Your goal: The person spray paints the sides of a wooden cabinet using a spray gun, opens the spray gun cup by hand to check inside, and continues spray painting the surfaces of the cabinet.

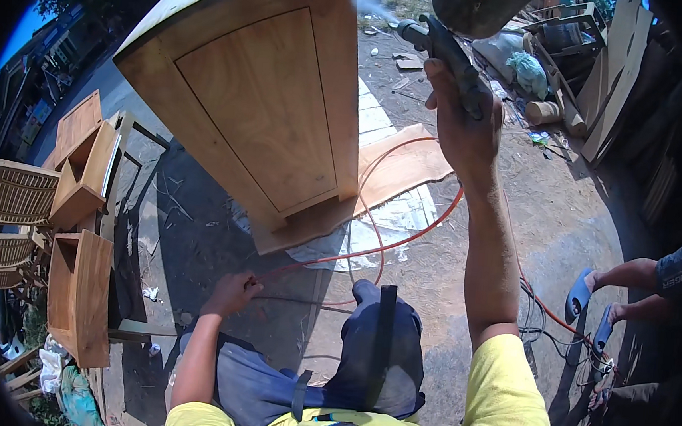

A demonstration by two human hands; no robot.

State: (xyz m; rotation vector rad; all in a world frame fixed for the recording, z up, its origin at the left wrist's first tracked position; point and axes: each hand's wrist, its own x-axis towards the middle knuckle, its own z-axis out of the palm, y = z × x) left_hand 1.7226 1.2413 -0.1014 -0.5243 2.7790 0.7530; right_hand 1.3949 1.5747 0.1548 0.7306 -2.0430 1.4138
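My right hand [469, 127], raised at the upper right, grips a spray gun [444, 46] with a dark round cup [481, 8] on top. From its nozzle a pale mist drifts left along the far side of a wooden cabinet [265, 103]. The cabinet has a framed side panel and a pale top, cut off by the upper edge. Low at the left, my left hand [232, 294] is closed around an orange-red hose [329, 259]. That hose loops over the ground, and part of it rises toward the gun hand.
Beneath the cabinet lie brown cardboard [409, 166] and white sheeting [417, 215]. Wooden drawers [82, 297] and slatted pieces [22, 196] stand at left. Boards [619, 83] and scrap lean at upper right. Another person's slippered feet [583, 292] are at right, near tangled cables [544, 329].
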